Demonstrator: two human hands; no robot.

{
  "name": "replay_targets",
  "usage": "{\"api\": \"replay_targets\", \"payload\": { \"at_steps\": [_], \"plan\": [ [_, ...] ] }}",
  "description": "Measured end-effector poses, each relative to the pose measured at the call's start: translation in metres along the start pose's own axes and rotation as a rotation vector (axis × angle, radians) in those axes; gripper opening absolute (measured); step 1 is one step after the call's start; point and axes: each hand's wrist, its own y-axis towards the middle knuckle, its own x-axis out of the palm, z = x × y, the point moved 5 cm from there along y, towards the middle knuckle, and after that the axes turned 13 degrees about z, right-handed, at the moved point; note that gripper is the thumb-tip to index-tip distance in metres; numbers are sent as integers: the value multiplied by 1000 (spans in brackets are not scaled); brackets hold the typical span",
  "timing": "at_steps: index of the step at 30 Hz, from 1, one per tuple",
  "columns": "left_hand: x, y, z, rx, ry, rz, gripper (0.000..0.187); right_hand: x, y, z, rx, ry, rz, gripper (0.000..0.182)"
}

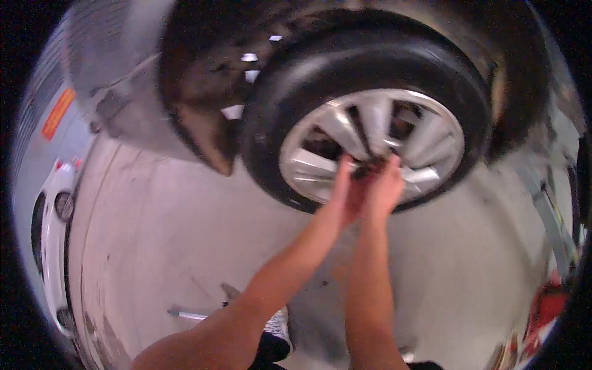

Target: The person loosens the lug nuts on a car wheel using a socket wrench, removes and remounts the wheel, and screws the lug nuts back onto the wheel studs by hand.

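A silver multi-spoke alloy wheel (373, 117) with a black tyre (370, 65) hangs under a dark wheel arch, above the floor. Both arms reach up to the lower part of its hub. My left hand (340, 191) is on the left and my right hand (385, 186) on the right, close together with fingers curled inward. Between them, at the wheel's centre, is something dark, with a reddish shade below it. It is blurred and partly covered by the fingers, so its kind does not show.
A long metal bar-like tool (188, 314) lies on the concrete floor (185, 228) near a patterned shoe (279, 324). A white car (54, 246) stands at the far left. On the right are a grey metal arm (552, 216) and a red object (546, 308).
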Motion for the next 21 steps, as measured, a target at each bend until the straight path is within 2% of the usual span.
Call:
{"api": "replay_targets", "payload": {
  "at_steps": [1, 2, 3, 4, 5, 6, 7, 8, 10, 12, 14, 16, 18, 19, 21],
  "plan": [
    [1, 3, -2, 11, 4, -31, 79, 0, -1, -13, -76, -184, 5, 55],
    [2, 7, -4, 22, 8, -62, 78, 0, 12, 4, 48, -7, -49, 53],
    [6, 3, -8, -30, -12, -35, 76, -5, 14, 3, 87, 5, -11, 53],
    [3, 3, -2, 57, 48, -7, 76, -8, 13, -1, 30, -7, -7, 55],
    [1, 2, 3, 142, 111, 25, 76, -8, 13, -4, 84, -11, -7, 55],
    [4, -1, 6, 185, 133, 17, 76, -15, 23, 2, -25, -97, 73, 51],
    [6, -4, 8, 228, 154, 9, 77, -13, 18, 0, -10, -39, 81, 48],
    [3, -2, 3, 102, 88, 7, 78, -11, 14, -2, 10, 20, 94, 45],
    [0, 2, -5, -20, 20, 1, 79, -12, 16, 0, 5, 97, 82, 39],
    [4, 0, -7, -87, -40, -88, 82, -11, 17, 4, 56, 251, 127, 35],
    [6, -6, -5, -78, -41, -55, 82, -11, 14, 5, 87, 284, 105, 34],
    [5, -4, -9, -96, -57, -30, 79, -8, 9, 6, 29, 291, 96, 32],
    [-1, 13, -12, -134, -52, -97, 77, -8, 14, 12, 58, 243, 66, 30],
    [2, 9, -10, -104, -49, -37, 75, -6, -1, -2, 119, 240, 120, 28],
    [9, 1, -2, -45, -37, 84, 74, -8, 2, 3, 57, 77, 164, 39]
  ]
}}
